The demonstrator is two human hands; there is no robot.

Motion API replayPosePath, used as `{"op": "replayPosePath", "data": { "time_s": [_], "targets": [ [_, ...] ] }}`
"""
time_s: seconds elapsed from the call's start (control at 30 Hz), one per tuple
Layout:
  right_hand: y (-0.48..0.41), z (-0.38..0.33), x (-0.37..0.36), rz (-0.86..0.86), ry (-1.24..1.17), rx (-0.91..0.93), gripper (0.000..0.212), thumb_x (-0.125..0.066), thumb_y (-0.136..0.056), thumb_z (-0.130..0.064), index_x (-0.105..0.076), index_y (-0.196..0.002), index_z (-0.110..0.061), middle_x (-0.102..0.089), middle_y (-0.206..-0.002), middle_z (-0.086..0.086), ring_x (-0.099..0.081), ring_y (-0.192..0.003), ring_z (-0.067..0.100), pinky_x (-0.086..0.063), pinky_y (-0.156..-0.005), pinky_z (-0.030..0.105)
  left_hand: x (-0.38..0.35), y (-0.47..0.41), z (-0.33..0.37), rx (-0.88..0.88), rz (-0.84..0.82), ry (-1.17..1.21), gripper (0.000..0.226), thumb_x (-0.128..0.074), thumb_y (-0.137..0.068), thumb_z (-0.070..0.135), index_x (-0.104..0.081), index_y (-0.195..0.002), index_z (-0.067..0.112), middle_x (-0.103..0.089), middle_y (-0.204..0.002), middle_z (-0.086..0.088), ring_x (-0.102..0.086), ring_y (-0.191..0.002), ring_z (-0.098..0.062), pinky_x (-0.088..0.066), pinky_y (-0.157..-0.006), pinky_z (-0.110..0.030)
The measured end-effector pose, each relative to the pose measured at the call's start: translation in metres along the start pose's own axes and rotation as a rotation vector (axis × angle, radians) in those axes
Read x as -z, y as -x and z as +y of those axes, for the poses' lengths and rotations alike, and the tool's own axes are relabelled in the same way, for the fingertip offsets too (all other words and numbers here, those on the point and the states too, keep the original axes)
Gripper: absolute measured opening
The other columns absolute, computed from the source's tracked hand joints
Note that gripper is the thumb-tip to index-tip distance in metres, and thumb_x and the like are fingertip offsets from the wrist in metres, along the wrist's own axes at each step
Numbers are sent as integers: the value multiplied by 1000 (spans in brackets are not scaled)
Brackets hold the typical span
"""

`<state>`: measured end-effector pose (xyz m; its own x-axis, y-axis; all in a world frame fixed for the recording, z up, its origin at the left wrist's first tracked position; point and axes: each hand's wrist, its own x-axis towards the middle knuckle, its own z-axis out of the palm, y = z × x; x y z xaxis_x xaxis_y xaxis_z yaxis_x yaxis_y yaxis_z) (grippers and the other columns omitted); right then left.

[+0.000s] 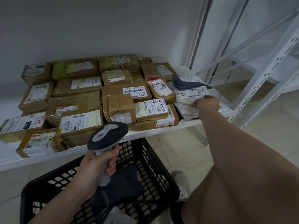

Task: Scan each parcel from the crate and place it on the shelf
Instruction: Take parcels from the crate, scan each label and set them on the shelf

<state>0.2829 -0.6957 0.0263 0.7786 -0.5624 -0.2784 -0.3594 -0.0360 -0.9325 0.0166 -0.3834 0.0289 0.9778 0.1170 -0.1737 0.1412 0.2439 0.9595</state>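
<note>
My left hand [98, 160] grips a grey and black barcode scanner [107, 136] above the black crate [155, 178]. The crate stands on the floor below the shelf, with a dark bag parcel [124, 181] and a pale one [119, 215] inside. My right hand [207, 105] reaches over the right end of the white shelf [142, 135] and pinches a white bag parcel [188, 96] lying on a stack of white bags [186, 110]. A grey bag [184, 82] lies just behind that stack.
Several brown cardboard boxes [90, 101] with labels fill the shelf from left to middle. A white metal rack upright [265, 84] stands to the right. My shoe [182, 181] rests on the tiled floor beside the crate. A white wall is behind the shelf.
</note>
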Motion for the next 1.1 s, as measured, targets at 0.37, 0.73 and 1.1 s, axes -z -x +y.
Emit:
{"op": "replayPosePath", "data": {
  "time_s": [0.37, 0.73, 1.1],
  "targets": [
    [23, -1, 22, 112, 277, 169, 55, -78, -84, -24, -54, -134, -21, -44, -142, 14, -58, -85, 26, -56, -92, 39, 10, 15, 10, -29, -13, -10, 27, -78, -77, 18, -63, -90, 1, -40, -57, -9, -35, -44, -17, -34, -42, -25],
    [154, 14, -31, -827, 921, 547, 37, -76, -91, -42, -73, -75, -9, -71, -69, 7, -64, -59, 15, -48, -63, 27, 44, 35, 22, 23, 70, -247, 24, -70, -95, 13, -58, -81, -3, -43, -56, -7, -36, -49, -21, -33, -47, -29],
    [237, 195, -98, -1359, 1325, 368, 30, -81, -87, -36, -77, -96, -8, -74, -75, 2, -72, -76, 21, -55, -69, 31, 94, 62, 30, 144, 130, -673, 22, -76, -89, 20, -61, -72, 19, -56, -48, 8, -49, -43, -4, -39, -55, -29]
  ]
}}
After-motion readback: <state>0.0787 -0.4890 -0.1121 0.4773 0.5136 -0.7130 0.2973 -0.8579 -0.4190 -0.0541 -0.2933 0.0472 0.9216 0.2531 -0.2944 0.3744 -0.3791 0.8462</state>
